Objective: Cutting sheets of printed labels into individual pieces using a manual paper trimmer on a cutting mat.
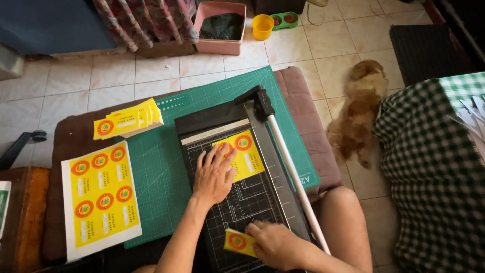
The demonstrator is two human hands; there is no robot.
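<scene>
My left hand (214, 174) presses flat on a yellow label strip (245, 154) lying on the black paper cutter (242, 202), its fingers spread. The cutter's blade arm and white handle (295, 182) run along the right side of the board. My right hand (275, 245) grips a small cut yellow label (237, 241) near the cutter's front edge. The cutter sits on a green cutting mat (156, 167).
A stack of cut yellow labels (129, 120) and an uncut sheet of labels (101, 197) lie to the left. A brown dog (356, 114) lies on the tiled floor to the right. A checked cloth (432, 167), a pink box (220, 25) and a yellow cup (262, 26) are nearby.
</scene>
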